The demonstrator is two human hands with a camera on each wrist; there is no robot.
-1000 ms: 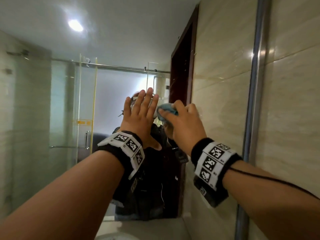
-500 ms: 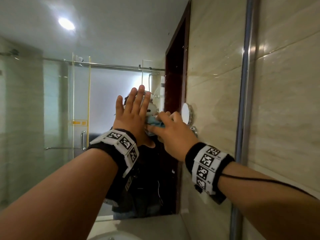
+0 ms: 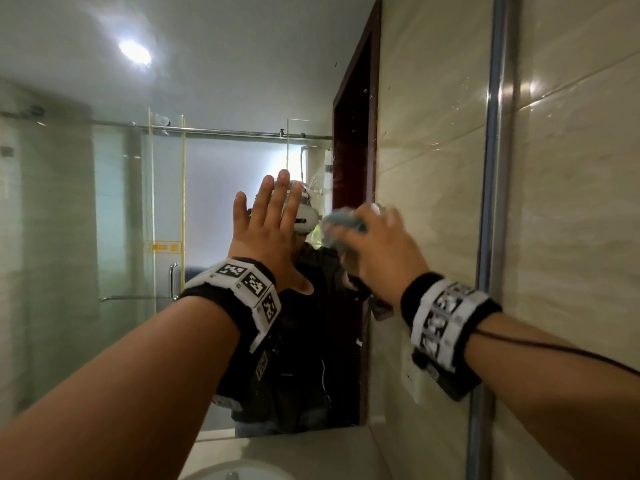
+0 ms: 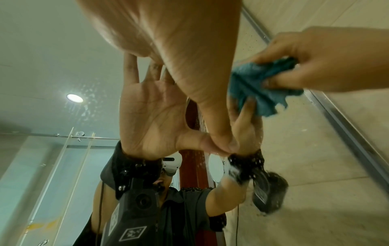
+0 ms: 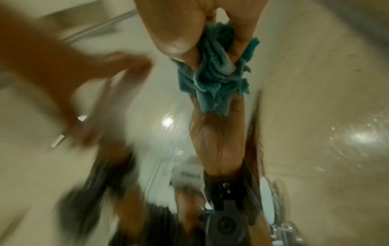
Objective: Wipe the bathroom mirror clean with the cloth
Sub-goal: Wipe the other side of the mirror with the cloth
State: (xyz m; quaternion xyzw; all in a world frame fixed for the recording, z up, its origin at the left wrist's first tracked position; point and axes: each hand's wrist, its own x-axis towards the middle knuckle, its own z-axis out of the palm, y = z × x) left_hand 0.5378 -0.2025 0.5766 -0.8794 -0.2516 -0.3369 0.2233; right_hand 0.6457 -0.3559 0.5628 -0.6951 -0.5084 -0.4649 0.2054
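The large bathroom mirror (image 3: 104,202) fills the wall ahead, framed on the right by a metal strip (image 3: 495,168). My left hand (image 3: 266,223) lies flat against the glass with straight, spread fingers. Just right of it, my right hand (image 3: 374,237) grips a crumpled teal cloth (image 3: 343,221) and presses it to the mirror. The cloth (image 4: 258,88) shows bunched between the fingers in the left wrist view, and the cloth (image 5: 214,79) again in the blurred right wrist view. Small water spots dot the glass near the upper right.
A white basin (image 3: 239,471) and pale counter lie below the mirror. Beige wall tiles (image 3: 581,202) run to the right of the metal strip. The glass reflects a shower screen, a dark door frame and a person wearing a headset.
My right hand has swept the cloth rightward and slightly up across the glass. The left hand stays flat on the mirror in about the same place.
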